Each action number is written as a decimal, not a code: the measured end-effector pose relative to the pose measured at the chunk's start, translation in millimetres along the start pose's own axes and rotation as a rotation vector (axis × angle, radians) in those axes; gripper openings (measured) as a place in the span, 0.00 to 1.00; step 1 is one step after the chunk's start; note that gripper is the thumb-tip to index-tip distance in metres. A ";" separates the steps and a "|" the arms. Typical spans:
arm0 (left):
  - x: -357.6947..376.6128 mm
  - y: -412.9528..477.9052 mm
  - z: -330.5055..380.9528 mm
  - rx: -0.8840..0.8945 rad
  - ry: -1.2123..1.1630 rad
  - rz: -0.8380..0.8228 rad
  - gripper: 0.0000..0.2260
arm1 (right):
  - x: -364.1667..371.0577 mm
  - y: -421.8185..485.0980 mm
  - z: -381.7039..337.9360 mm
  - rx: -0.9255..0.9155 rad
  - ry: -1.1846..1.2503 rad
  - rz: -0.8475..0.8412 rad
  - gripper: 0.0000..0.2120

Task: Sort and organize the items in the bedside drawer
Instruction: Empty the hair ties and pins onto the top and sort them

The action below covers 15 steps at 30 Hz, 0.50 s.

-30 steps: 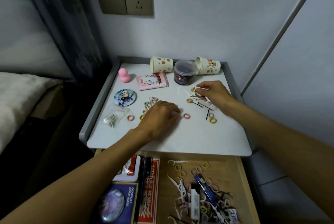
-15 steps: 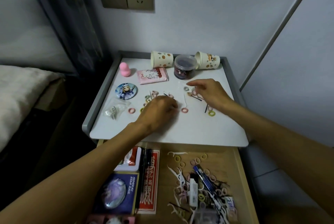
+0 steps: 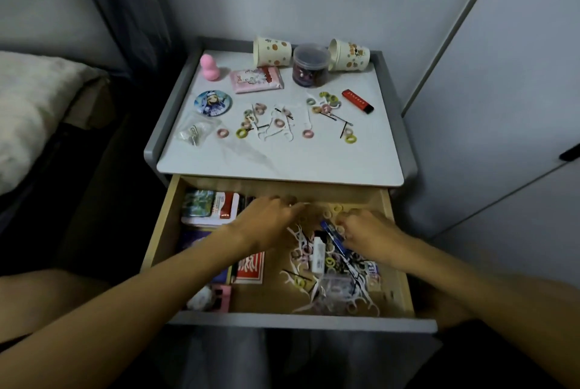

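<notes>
Left hand (image 3: 266,222) inside the open drawer (image 3: 400,263), lower middle of the frame, palm down. Fingers stretched toward the drawer's far edge and blurred; cannot tell whether anything is held.

Right hand (image 3: 367,231) just to its right, also in the drawer. Fingers curled down over a blue pen (image 3: 329,229) and a scatter of small hair ties (image 3: 330,261); too blurred to tell a grip from a touch.

Between and below the two hands, white floss picks (image 3: 298,236) and a small white block (image 3: 318,255), all loose on the wooden bottom. Partly under the left forearm, a red card box (image 3: 251,266). At the drawer's upper left corner, a green-printed tin (image 3: 199,203) beside a red and white packet (image 3: 226,205).

Above the drawer, in mid-frame, the white nightstand top (image 3: 282,165). Strewn across its middle: coloured ties (image 3: 307,133), picks (image 3: 276,135) and black bobby pins (image 3: 337,120). To the right of these, a red lighter (image 3: 357,101). To the left, a round badge (image 3: 213,103) and a clear bag of metal clips (image 3: 193,133).

Along the back edge, from the left:
- a pink gourd-shaped sponge (image 3: 207,66)
- a pink packet (image 3: 255,80)
- a spotted paper cup (image 3: 271,51) on its side
- a clear lidded tub (image 3: 310,65)
- a second paper cup (image 3: 348,54), tipped over
</notes>
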State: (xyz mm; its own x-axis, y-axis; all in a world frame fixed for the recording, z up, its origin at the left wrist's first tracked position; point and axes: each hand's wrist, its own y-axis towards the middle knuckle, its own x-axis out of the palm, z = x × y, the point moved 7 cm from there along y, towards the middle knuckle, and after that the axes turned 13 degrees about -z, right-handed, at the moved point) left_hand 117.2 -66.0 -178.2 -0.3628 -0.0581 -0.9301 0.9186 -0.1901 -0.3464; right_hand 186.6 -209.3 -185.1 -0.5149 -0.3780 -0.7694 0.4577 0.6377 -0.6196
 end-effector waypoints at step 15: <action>57.2 45.5 3.9 0.000 -0.247 -0.195 0.29 | 21.7 29.8 20.4 0.156 0.189 -0.010 0.14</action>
State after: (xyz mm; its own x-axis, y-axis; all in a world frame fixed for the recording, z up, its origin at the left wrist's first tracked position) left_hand 137.7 -81.8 -246.6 -0.5594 -0.2571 -0.7880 0.8279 -0.2209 -0.5156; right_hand 203.9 -212.2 -223.4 -0.6398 -0.2416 -0.7295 0.5509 0.5177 -0.6546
